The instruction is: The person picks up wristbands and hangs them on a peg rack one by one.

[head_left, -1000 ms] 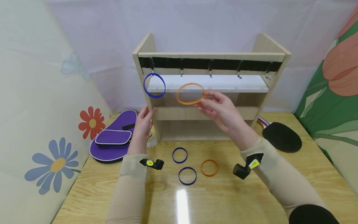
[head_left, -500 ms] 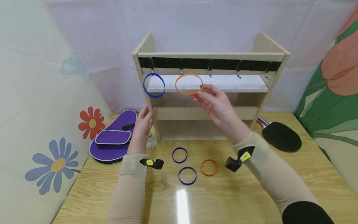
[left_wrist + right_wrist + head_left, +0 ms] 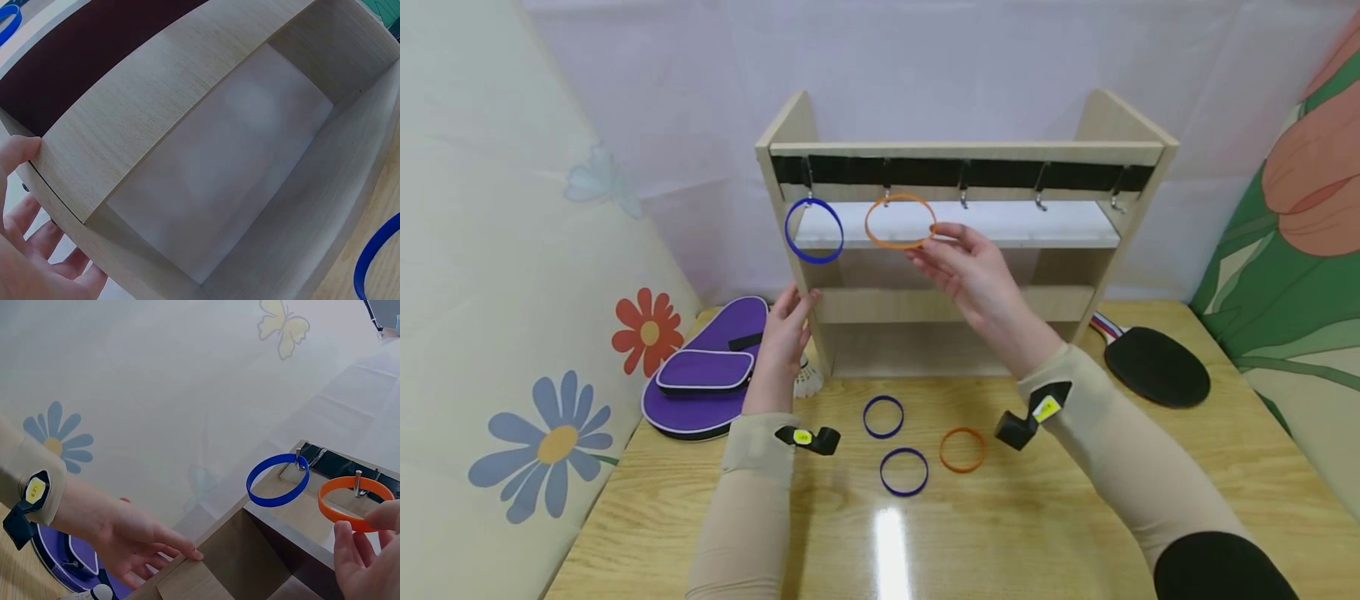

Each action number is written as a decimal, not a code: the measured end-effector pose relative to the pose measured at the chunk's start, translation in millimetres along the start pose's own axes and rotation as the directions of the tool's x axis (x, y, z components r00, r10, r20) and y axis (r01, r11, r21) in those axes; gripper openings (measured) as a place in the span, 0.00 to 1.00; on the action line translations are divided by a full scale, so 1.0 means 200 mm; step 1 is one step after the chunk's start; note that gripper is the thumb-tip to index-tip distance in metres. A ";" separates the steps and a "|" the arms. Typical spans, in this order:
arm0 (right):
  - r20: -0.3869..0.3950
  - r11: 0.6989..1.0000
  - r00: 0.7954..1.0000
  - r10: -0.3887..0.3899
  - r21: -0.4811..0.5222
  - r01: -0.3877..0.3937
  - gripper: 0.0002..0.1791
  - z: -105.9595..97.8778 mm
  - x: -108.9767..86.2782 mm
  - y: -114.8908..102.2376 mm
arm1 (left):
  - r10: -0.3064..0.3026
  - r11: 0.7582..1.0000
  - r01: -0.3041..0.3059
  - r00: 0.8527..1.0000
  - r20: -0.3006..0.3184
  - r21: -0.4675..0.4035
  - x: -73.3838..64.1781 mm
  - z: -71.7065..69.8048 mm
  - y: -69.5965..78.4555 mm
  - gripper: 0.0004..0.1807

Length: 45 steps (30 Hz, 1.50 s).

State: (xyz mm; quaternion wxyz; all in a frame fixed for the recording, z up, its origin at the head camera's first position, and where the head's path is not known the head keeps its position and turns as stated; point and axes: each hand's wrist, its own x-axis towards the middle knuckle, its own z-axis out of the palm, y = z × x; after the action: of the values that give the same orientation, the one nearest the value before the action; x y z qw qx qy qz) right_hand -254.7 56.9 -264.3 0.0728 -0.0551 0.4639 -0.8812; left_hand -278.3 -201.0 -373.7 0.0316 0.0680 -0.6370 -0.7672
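Note:
Between thumb and fingers my right hand pinches an orange ring band by its right side. The band is held up at the second hook from the left; in the right wrist view the hook overlaps the band's far side. A blue ring band hangs from the leftmost hook. My left hand grips the left side panel of the small wooden shelf, thumb on its front and the other fingers along the outside, as the left wrist view shows.
On the table lie two blue ring bands and one orange ring band. A purple paddle case and a shuttlecock are left of the shelf. Its right side has a black table tennis paddle.
My right hand has lifted the orange band upward and slightly left, bringing it to the second hook. My left hand keeps its place on the shelf.

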 end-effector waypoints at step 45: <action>0.028 0.965 0.996 0.086 -0.252 -0.076 0.22 -0.18 -0.08 0.13 | 0.006 1.000 -0.006 1.000 0.002 -0.006 0.00 0.00 0.00 0.33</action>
State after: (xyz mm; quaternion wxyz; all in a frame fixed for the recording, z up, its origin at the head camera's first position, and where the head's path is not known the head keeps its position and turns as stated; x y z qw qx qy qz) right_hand -242.5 73.7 -305.9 0.1099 -0.0617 0.5720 -0.8105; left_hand -278.4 -201.1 -374.7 0.0335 0.0653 -0.6350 -0.7690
